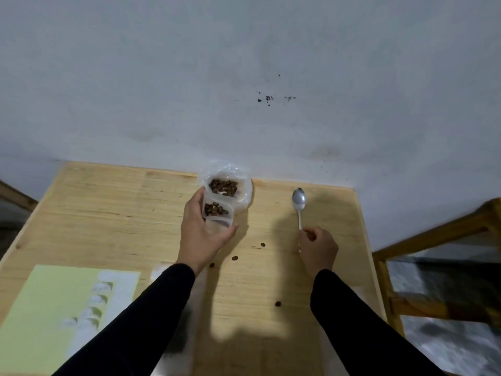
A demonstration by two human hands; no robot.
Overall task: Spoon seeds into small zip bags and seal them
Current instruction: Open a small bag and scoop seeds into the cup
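A small clear zip bag [218,213] with brown seeds in it is held by my left hand [199,234], thumb under its near edge and fingers along its left side. Just behind it, at the table's far edge, sits a larger clear plastic bag [226,187] holding a pile of the same brown seeds. My right hand [317,246] pinches the handle of a metal spoon [298,202]; the spoon lies pointing away from me, its bowl empty and facing up.
A few loose seeds [234,258] lie on the wooden table [108,213] between and in front of my hands. A pale green sheet with white packets [67,308] lies at the near left. A wooden frame [433,240] stands to the right; a wall is behind.
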